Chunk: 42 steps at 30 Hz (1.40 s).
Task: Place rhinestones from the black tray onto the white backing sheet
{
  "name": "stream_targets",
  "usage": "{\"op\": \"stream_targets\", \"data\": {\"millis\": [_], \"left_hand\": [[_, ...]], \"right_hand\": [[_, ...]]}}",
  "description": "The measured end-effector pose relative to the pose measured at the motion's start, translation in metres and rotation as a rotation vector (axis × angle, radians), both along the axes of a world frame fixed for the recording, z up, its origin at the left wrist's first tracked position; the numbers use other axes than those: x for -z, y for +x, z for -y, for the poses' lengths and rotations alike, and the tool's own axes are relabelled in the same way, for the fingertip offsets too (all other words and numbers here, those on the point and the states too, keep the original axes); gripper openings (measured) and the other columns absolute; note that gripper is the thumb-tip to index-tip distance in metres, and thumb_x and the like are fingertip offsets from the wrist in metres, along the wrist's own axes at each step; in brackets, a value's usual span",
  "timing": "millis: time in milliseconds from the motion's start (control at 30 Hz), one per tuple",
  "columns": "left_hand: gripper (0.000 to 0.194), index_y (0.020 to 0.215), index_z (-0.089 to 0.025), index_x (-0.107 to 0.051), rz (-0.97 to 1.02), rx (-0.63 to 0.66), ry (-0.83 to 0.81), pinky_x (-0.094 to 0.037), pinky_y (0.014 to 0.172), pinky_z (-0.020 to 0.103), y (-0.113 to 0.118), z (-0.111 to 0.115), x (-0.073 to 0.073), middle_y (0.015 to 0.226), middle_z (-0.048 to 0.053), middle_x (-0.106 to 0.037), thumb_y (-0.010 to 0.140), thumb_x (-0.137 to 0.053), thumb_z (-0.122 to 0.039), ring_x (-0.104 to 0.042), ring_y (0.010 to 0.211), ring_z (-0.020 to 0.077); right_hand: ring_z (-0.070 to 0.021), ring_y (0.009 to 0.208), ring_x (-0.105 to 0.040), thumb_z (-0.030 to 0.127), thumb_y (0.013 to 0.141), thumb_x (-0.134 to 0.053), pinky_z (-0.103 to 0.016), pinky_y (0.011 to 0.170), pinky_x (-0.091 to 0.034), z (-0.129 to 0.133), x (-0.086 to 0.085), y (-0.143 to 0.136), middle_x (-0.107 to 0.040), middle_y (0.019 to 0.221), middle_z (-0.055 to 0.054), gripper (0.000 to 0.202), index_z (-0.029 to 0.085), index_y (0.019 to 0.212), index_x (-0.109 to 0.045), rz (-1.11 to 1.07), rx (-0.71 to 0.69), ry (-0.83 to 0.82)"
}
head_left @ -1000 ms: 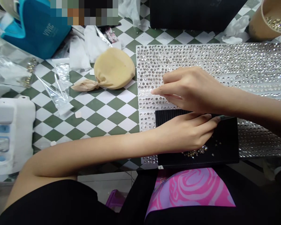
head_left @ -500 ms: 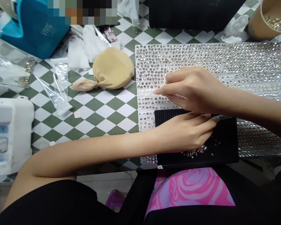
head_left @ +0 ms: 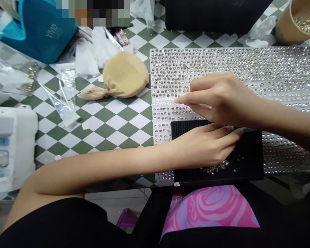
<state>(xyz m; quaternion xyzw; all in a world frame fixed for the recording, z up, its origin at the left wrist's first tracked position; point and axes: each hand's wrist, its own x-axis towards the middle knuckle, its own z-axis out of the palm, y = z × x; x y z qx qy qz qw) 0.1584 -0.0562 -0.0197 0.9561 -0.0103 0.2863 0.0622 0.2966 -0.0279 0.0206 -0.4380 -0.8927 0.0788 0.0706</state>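
Observation:
My left hand (head_left: 209,146) lies over a black ridged tray (head_left: 249,158). Its fingers are bent together towards the tray's far side, where a thin greenish edge shows at the tips; what they grip is mostly hidden. Below that hand, a small heap of loose rhinestones (head_left: 215,167) rests on the tray. Above it, my right hand (head_left: 219,98) is over a white sheet (head_left: 167,98) covered in rows of rhinestones. The right index finger stretches left with its tip at the sheet, apart from the curled fingers, and nothing visible is held there.
A tied beige pouch (head_left: 125,74) sits left of the sheet. Clear plastic bags (head_left: 67,100), a blue bag (head_left: 45,31) and a white power strip (head_left: 18,137) are farther left. A tan cup of stones (head_left: 289,24) and a black box (head_left: 212,13) stand at the back.
My right hand has shifted slightly to the right along the sheet. My left hand keeps the same place on the tray.

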Motion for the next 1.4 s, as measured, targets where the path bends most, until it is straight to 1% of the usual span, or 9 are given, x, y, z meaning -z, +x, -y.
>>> {"op": "stream_targets", "data": {"millis": [267,433,767,900,1033,1133,1267,1400], "left_hand": [[0.029,0.106,-0.007,-0.066,-0.017,0.013,0.001,-0.054,0.097,0.031,0.0,0.0,0.001,0.117,0.007,-0.064,0.09,-0.043,-0.011,-0.061,0.107,0.0206],[0.029,0.107,-0.006,-0.065,-0.023,0.014,0.003,-0.053,0.098,0.031,-0.001,-0.001,0.001,0.117,0.007,-0.064,0.09,-0.042,-0.012,-0.061,0.108,0.021],[0.029,0.108,-0.007,-0.065,-0.033,0.017,0.009,-0.053,0.096,0.03,0.0,0.0,0.001,0.118,0.007,-0.063,0.09,-0.042,-0.013,-0.06,0.108,0.02],[0.029,0.108,-0.007,-0.064,-0.032,0.008,0.011,-0.052,0.098,0.031,0.0,0.0,0.0,0.119,0.008,-0.062,0.091,-0.042,-0.013,-0.06,0.11,0.0201],[0.029,0.107,-0.007,-0.064,-0.027,0.016,0.016,-0.051,0.101,0.032,-0.001,-0.001,0.001,0.12,0.008,-0.062,0.09,-0.042,-0.012,-0.059,0.11,0.0203],[0.028,0.105,-0.007,-0.065,-0.018,0.02,0.017,-0.051,0.1,0.031,-0.001,-0.001,0.001,0.118,0.008,-0.063,0.09,-0.042,-0.012,-0.06,0.108,0.0192],[0.028,0.106,-0.007,-0.065,-0.027,0.015,0.023,-0.051,0.101,0.03,0.0,-0.001,0.001,0.118,0.007,-0.063,0.09,-0.043,-0.013,-0.06,0.109,0.0194],[0.029,0.108,-0.007,-0.064,-0.039,0.014,0.021,-0.051,0.1,0.03,-0.001,0.0,0.001,0.119,0.007,-0.062,0.091,-0.042,-0.014,-0.059,0.111,0.0196]], "right_hand": [[-0.008,0.064,-0.046,0.024,0.094,-0.039,-0.022,0.055,-0.03,0.003,0.002,0.004,-0.049,0.071,-0.002,0.031,0.017,0.089,-0.069,-0.02,0.004,0.018],[-0.0071,0.062,-0.045,0.024,0.095,-0.037,-0.022,0.053,-0.028,0.005,0.004,0.007,-0.049,0.07,-0.001,0.033,0.017,0.086,-0.068,-0.053,0.006,0.063],[-0.0094,0.065,-0.046,0.022,0.094,-0.039,-0.025,0.056,-0.03,0.003,0.0,0.0,-0.052,0.073,-0.003,0.031,0.018,0.093,-0.069,0.024,0.051,-0.049],[-0.0098,0.067,-0.046,0.022,0.093,-0.039,-0.025,0.057,-0.03,0.002,0.0,0.001,-0.052,0.074,-0.003,0.03,0.018,0.094,-0.069,0.02,0.042,-0.065],[-0.0091,0.066,-0.046,0.022,0.093,-0.04,-0.024,0.057,-0.03,0.004,0.0,0.007,-0.054,0.074,-0.002,0.03,0.019,0.094,-0.07,-0.027,0.064,-0.018],[-0.0088,0.064,-0.046,0.02,0.091,-0.043,-0.024,0.055,-0.029,0.005,0.001,0.011,-0.055,0.072,-0.001,0.028,0.021,0.094,-0.07,-0.06,0.041,0.048],[-0.0086,0.061,-0.044,0.017,0.088,-0.046,-0.024,0.052,-0.027,0.007,0.004,0.012,-0.053,0.069,0.0,0.025,0.021,0.093,-0.07,-0.096,0.004,0.116],[-0.008,0.061,-0.043,0.019,0.091,-0.044,-0.024,0.053,-0.027,0.007,0.006,0.011,-0.052,0.068,-0.001,0.026,0.018,0.092,-0.07,-0.054,0.03,0.054]]}}
